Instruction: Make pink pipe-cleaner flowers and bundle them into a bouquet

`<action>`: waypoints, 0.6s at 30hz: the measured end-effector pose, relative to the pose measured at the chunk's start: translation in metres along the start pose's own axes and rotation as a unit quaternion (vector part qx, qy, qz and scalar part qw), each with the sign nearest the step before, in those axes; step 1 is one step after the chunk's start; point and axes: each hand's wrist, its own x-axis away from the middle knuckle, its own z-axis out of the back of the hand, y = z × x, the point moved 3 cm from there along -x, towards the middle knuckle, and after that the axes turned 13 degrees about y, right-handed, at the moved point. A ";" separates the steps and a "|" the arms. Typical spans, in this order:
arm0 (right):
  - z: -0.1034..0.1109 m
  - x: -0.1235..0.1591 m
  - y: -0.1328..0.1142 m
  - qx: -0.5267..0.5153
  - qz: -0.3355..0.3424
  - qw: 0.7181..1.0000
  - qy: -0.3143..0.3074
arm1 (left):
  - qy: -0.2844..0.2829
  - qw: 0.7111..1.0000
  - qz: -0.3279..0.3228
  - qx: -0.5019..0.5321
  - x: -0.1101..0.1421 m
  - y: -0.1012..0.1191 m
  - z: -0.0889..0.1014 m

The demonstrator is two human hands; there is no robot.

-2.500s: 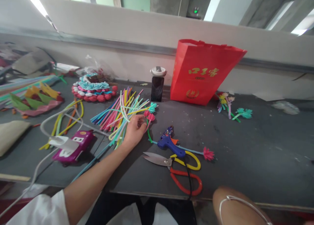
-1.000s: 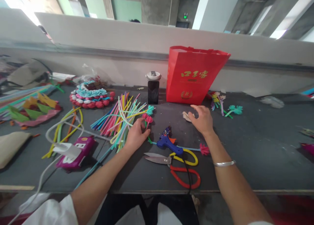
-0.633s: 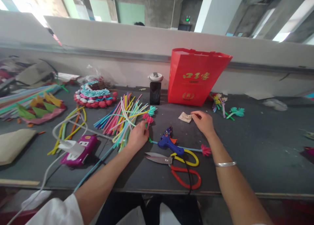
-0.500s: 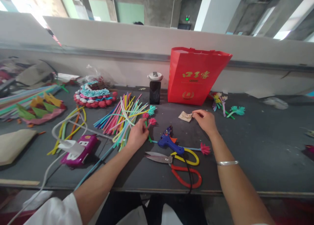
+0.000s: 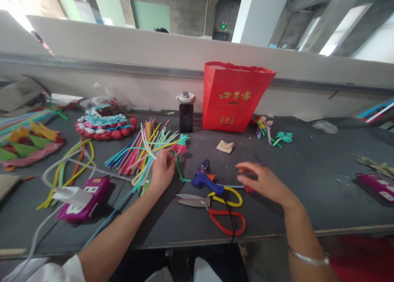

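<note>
Pinkish-red fuzzy pipe-cleaner flowers (image 5: 180, 148) sat just left of the frame's centre, pinched between the thumb and curled fingertips of the left hand (image 5: 163, 169). A teal fuzzy flower (image 5: 184, 139) was directly above them, beside a fanned bundle of multicoloured pipe cleaners (image 5: 132, 154) at centre left. Right of centre, the right hand (image 5: 266, 181) hung with fingers parted, grasping nothing, and partly covered a second red fuzzy flower (image 5: 248, 189); whether it touched that flower could not be told. Between the hands, a blue glue gun with an orange trigger (image 5: 203, 180) lay on the dark grey surface (image 5: 308, 183), above steel scissors with yellow and red handles (image 5: 195, 200). A crumpled beige scrap (image 5: 225, 146) lay near mid-frame, below a tall red bag (image 5: 229, 105).
</note>
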 end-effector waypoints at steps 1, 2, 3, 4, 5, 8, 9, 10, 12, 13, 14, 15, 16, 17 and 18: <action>-0.002 0.014 -0.001 0.030 0.020 0.999 -0.006 | 0.000 1.000 -0.003 0.001 0.000 0.001 -0.001; -0.005 0.026 0.000 0.059 0.040 0.997 -0.004 | 0.000 1.000 -0.007 -0.001 0.000 0.001 -0.001; -0.008 0.035 0.002 0.084 0.056 0.995 0.008 | -0.001 1.000 -0.011 -0.005 0.001 0.002 -0.002; -0.011 0.042 0.005 0.106 0.065 0.992 0.020 | -0.003 1.000 -0.015 -0.010 0.001 0.002 -0.003; -0.013 0.046 0.008 0.125 0.072 0.989 0.030 | -0.007 1.000 -0.017 -0.016 0.001 0.002 -0.003; -0.008 0.048 0.015 0.175 0.086 0.978 0.072 | -0.022 0.999 -0.005 -0.027 0.003 0.000 -0.005; 0.000 0.046 0.016 0.194 0.092 0.972 0.094 | -0.028 0.999 0.000 -0.030 0.004 -0.001 -0.005; 0.010 0.044 0.016 0.214 0.098 0.964 0.123 | -0.032 0.999 0.001 -0.033 0.004 -0.002 -0.005; 0.034 0.040 0.011 0.256 0.118 0.940 0.191 | -0.036 0.999 -0.003 -0.038 0.005 -0.003 -0.005; 0.046 0.039 0.007 0.270 0.124 0.927 0.230 | -0.035 0.999 -0.007 -0.038 0.005 -0.002 -0.005; 0.056 0.037 0.003 0.274 0.125 0.916 0.264 | -0.035 0.999 -0.012 -0.036 0.005 -0.001 -0.004; 0.063 0.035 -0.002 0.272 0.120 0.911 0.286 | -0.035 0.999 -0.015 -0.033 0.006 0.001 -0.004; 0.067 0.033 -0.008 0.263 0.115 0.909 0.303 | -0.037 0.999 -0.017 -0.030 0.006 0.003 -0.003; 0.066 0.030 -0.014 0.249 0.121 0.910 0.308 | -0.042 0.999 -0.017 -0.029 0.007 0.006 -0.003; 0.062 0.026 -0.022 0.233 0.138 0.912 0.308 | -0.050 0.998 -0.014 -0.029 0.008 0.009 -0.003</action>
